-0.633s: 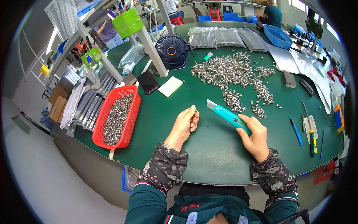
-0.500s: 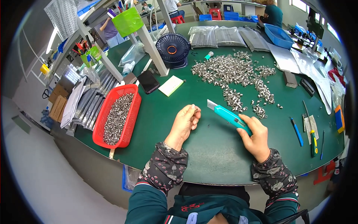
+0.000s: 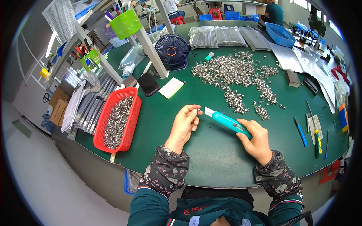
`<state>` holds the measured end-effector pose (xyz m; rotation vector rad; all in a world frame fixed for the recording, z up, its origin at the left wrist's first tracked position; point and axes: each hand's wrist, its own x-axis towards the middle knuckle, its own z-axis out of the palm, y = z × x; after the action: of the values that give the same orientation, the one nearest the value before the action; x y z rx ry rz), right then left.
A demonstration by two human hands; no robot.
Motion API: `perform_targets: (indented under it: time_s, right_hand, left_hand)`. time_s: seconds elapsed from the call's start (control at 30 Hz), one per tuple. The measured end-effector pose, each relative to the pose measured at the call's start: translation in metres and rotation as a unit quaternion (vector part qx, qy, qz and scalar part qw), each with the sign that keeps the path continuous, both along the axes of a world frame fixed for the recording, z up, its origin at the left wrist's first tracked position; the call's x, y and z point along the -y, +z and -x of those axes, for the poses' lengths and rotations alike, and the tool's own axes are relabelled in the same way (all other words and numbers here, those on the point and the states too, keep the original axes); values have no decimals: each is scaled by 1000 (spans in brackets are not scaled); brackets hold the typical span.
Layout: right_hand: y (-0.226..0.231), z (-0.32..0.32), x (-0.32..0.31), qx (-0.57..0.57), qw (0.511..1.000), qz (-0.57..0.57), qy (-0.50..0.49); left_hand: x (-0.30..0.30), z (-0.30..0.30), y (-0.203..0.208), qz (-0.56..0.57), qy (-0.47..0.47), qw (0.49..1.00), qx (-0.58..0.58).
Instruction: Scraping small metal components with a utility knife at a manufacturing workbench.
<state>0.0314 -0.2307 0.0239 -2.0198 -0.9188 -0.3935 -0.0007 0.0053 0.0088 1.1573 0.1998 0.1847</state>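
Head view: red basket holds metal rings; right hand grips cutter; left hand pinches ring.

Both forearms come in from lower edge, sleeves patterned at cuffs. Left hand raised, fingers curled, thumb & forefinger tips pinched together at top. Right hand lower, palm down, fingers wrapped closed in a grip, knuckles twd left hand. Hands near, not touching.

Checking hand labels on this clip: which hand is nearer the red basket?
Left. The left hand is just right of the red basket, a strip of green mat between them; the right hand, gripping the teal knife, is farther right.
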Motion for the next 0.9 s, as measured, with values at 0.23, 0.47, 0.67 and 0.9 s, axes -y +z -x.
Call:
perform_targets:
  time_s: [0.23, 0.47, 0.67, 0.9]
  right_hand:
    - [0, 1, 1, -38, 999, 12, 31]
    - [-6, -3, 0, -89, 994, -2, 57]
    - [3, 0, 3, -35, 998, 27, 44]
    - [3, -3, 2, 26, 998, -61, -11]
  left_hand:
    - [0, 1, -2, 15, -15, 1000, -6]
    - [2, 1, 0, -28, -43, 999, 8]
    - [-3, 1, 0, -111, -64, 992, -10]
    - [0, 0, 0, -18, -38, 999, -35]
